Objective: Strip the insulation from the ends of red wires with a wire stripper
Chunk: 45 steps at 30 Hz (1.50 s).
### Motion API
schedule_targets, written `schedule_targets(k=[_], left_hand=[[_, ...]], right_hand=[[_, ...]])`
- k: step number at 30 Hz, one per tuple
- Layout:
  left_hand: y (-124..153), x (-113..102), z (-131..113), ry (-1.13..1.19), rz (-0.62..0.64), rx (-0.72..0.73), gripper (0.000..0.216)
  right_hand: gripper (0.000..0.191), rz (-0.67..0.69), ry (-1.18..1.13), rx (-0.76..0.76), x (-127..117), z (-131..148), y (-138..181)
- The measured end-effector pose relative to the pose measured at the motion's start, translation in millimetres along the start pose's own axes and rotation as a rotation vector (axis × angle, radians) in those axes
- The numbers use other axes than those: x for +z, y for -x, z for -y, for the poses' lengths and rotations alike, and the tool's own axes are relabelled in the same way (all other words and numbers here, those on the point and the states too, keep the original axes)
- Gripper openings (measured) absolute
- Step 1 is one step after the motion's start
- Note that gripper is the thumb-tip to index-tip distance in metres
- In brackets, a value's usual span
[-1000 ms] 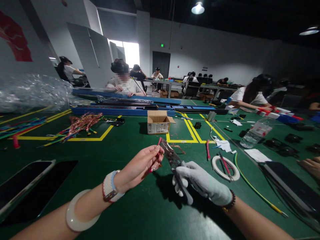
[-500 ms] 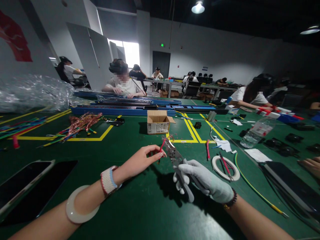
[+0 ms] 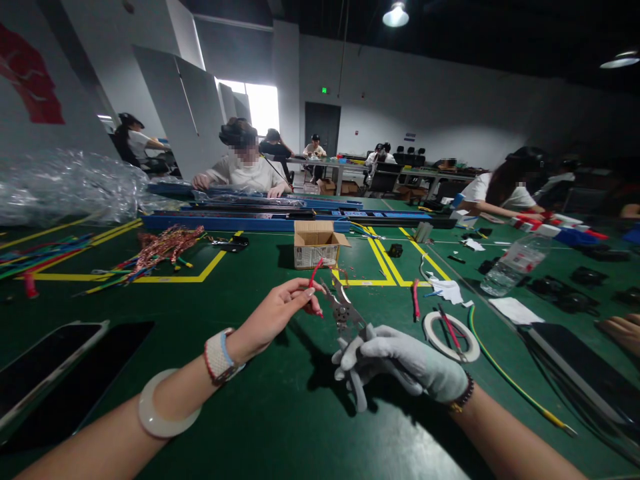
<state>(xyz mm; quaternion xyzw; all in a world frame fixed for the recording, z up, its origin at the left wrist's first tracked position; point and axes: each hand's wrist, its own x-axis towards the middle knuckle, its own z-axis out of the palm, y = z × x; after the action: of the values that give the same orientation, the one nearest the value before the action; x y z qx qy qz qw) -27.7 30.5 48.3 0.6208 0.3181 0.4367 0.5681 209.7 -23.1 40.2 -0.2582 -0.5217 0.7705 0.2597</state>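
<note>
My bare left hand (image 3: 278, 312) pinches a short red wire (image 3: 315, 275) between thumb and fingertips, its free end curving upward. My right hand (image 3: 400, 363), in a white glove, grips the handles of a metal wire stripper (image 3: 344, 312). The tool's jaws stand open just right of the red wire, above the green table (image 3: 280, 427). A small cardboard box (image 3: 318, 245) sits behind the two hands.
A tape roll (image 3: 451, 337) with red wires lies right of my hands, beside a yellow-green cable (image 3: 505, 373). A water bottle (image 3: 515, 263) lies at the right. Two phones (image 3: 55, 363) lie at the left, coloured wire bundles (image 3: 160, 248) behind them. Other people work at nearby tables.
My left hand has lifted the red wire away from the stripper and its end now curls upward. The stripper's jaws have opened and my gloved fingers have spread on the handles.
</note>
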Motion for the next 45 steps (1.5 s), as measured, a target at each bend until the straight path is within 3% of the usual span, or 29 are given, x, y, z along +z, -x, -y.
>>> schedule_targets(k=[3,6,12,18,22,26,30,34,35,37,45], left_hand=[[-1.2,-1.2,0.7,0.067,-0.075,0.033,0.019],[-2.0,-3.9,2.2,0.100,-0.115,0.069,0.019],[-2.1,-7.9,6.4,0.053,-0.103,0.107,0.023],[2.5,-7.0,19.2,-0.190,0.033,0.011,0.029],[6.6,-3.2,31.3,-0.272,0.122,-0.074,0.032],[9.0,-0.5,36.4,-0.238,0.112,-0.104,0.031],[9.7,-0.2,36.1,-0.229,0.075,-0.136,0.031],[10.6,0.1,36.0,-0.218,0.040,-0.156,0.033],[11.0,0.1,36.2,-0.215,0.032,-0.159,0.033],[11.5,-0.2,37.0,-0.202,0.029,-0.170,0.031],[11.7,-1.0,37.7,-0.182,0.059,-0.211,0.030]], right_hand=[[0.033,0.066,0.086,-0.004,-3.5,3.1,1.1],[0.030,0.041,0.199,-0.098,-5.5,10.2,3.5],[0.021,-0.272,0.332,-0.441,-19.5,20.3,11.1],[0.025,-0.636,0.605,-0.374,-40.5,24.4,15.4],[0.027,-0.720,0.742,-0.434,-47.4,19.0,7.9],[0.026,-0.821,0.931,-0.552,-58.6,11.2,1.1],[0.029,-0.794,1.340,-0.692,-71.9,11.4,2.7],[0.004,-0.708,1.707,-0.857,-80.8,13.8,3.7],[0.010,-0.705,1.772,-0.889,-82.3,13.2,2.8],[0.020,-0.701,1.870,-0.894,-84.5,10.5,-0.3],[0.020,-0.730,1.989,-0.858,-88.2,-1.2,-13.2]])
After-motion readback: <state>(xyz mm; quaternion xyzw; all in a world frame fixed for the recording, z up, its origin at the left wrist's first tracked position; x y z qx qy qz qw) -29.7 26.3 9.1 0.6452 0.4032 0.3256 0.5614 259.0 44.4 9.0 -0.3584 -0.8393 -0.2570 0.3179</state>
